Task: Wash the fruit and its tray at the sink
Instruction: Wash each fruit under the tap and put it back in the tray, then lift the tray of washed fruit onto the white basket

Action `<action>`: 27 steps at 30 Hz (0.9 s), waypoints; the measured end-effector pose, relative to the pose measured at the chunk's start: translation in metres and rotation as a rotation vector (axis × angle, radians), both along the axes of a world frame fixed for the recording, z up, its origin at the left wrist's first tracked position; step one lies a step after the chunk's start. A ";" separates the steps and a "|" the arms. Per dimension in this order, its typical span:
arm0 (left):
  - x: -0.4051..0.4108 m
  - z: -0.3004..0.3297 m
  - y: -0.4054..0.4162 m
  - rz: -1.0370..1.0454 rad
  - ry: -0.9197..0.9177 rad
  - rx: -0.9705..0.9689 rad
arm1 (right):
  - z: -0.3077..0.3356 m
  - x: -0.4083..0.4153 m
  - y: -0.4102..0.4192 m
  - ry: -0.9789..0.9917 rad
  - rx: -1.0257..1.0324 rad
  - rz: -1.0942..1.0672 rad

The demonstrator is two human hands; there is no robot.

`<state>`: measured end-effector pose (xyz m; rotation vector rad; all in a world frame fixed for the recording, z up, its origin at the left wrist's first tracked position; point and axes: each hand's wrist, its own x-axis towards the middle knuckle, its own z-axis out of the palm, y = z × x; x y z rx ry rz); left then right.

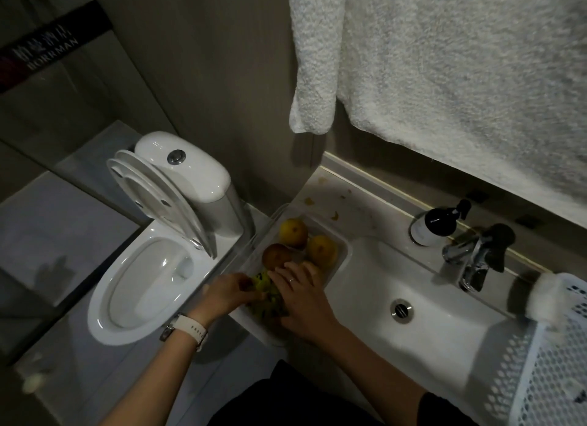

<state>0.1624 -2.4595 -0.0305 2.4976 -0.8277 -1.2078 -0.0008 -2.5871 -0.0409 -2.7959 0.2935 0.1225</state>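
A white tray (pixel 341 251) rests on the counter at the left edge of the sink (pixel 413 286). In it lie two yellow fruits (pixel 293 232) (pixel 322 251), a brown fruit (pixel 275 254) and a bunch of green grapes (pixel 265 289) at the near end. My left hand (pixel 227 294) grips the grapes from the left. From the right, my right hand (pixel 301 294), with a ring on it, lies over the same bunch with its fingers spread across it. The sink basin holds nothing and no water runs from the tap (pixel 476 257).
A dark soap pump bottle (pixel 435 224) stands behind the basin. A white perforated basket (pixel 552 359) with a cloth on it sits at the right. An open toilet (pixel 152 267) is close on the left. Towels (pixel 444 76) hang above the counter.
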 end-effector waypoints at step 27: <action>-0.045 0.009 0.044 0.839 0.295 -0.239 | 0.008 0.026 -0.136 -0.006 0.675 -0.627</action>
